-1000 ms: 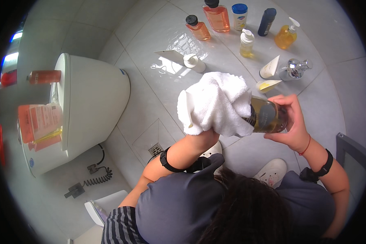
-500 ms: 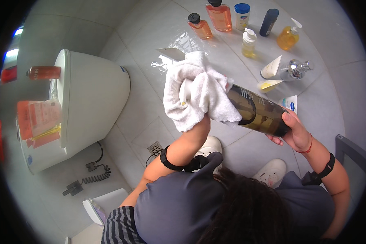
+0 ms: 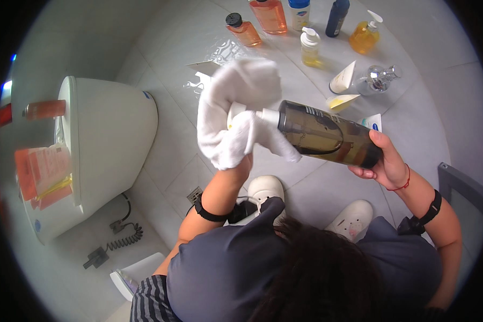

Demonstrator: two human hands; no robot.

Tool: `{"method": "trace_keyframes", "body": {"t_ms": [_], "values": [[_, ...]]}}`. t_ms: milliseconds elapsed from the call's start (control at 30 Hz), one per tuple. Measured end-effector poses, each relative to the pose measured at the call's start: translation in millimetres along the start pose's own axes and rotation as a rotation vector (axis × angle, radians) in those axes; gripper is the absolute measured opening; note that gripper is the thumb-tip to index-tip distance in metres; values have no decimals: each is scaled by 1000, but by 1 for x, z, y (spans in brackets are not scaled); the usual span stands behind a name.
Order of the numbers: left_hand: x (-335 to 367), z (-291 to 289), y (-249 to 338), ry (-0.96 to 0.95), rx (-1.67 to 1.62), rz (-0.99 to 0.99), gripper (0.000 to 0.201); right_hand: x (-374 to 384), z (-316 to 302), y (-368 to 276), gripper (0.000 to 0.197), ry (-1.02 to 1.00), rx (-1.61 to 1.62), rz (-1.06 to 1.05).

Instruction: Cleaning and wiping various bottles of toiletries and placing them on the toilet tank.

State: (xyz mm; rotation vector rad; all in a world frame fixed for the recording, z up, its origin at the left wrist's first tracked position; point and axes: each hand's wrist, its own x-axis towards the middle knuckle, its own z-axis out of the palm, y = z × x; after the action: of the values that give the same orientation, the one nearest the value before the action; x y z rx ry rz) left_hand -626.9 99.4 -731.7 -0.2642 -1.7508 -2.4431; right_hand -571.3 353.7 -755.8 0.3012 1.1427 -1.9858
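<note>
Right fingers (image 3: 378,139) grip the dark bottle (image 3: 319,131); white towel (image 3: 241,137) by its pump (image 3: 272,116) hides the left fingers, can't tell there. Tubes (image 3: 342,79) sit past the bottle.

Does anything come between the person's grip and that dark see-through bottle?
Nothing visible separates the right-hand grip from the bottle. The white cloth covers most of the left-hand grip, lying between it and the white pump top.

Left fingers hidden, white towel (image 3: 261,80) blurred
</note>
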Motion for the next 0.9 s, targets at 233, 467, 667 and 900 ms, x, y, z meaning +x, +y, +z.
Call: {"method": "trace_keyframes", "body": {"t_ms": [233, 467, 667, 900], "values": [[-35, 0, -15, -47, -90, -366, 69, 13, 15, 5, 57, -276, 379, 174], [-49, 19, -20, 68, -327, -517, 63, 25, 69, -13, 35, -154, 214, -150], [-28, 26, -6, 208, -225, -300, 49, 28, 52, -23, 52, 53, -672, -604], [10, 6, 22, -86, -471, -141, 62, 25, 51, -9, 66, -600, 464, 186]]}}
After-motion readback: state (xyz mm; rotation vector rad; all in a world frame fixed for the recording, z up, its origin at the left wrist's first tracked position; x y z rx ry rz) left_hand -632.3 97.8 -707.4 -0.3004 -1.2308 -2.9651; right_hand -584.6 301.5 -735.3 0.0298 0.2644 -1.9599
